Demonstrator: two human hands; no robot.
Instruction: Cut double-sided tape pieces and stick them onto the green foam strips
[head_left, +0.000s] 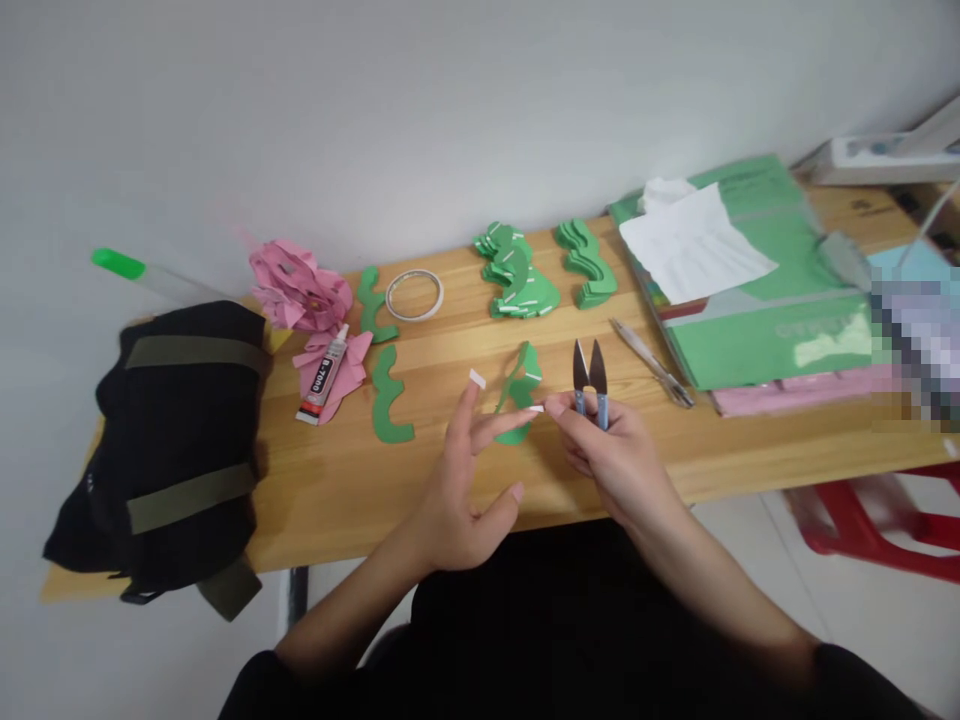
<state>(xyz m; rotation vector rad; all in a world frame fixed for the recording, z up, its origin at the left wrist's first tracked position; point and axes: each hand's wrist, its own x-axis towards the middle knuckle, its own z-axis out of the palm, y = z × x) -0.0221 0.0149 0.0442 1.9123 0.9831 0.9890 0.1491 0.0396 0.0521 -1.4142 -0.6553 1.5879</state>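
My left hand (469, 485) is spread above the front of the table, with one small white strip (478, 379) on a raised fingertip and another white strip (536, 408) at the tip of a second finger. Right beside that second strip are the pinched thumb and finger of my right hand (611, 445). It also holds small scissors (590, 385), blades pointing away and apart. Behind my left fingers lies a wavy green paper piece (529, 362), partly hidden. Two more wavy green pieces (390, 395) lie to the left, near a roll of tape (415, 295).
Stacks of green cutouts (517, 275) lie at the back. A glue tube (324, 375), pink paper (300, 285) and a black bag (187, 430) are left. A pen (652, 362) and green folder (780, 340) are right, a red stool (832, 520) below.
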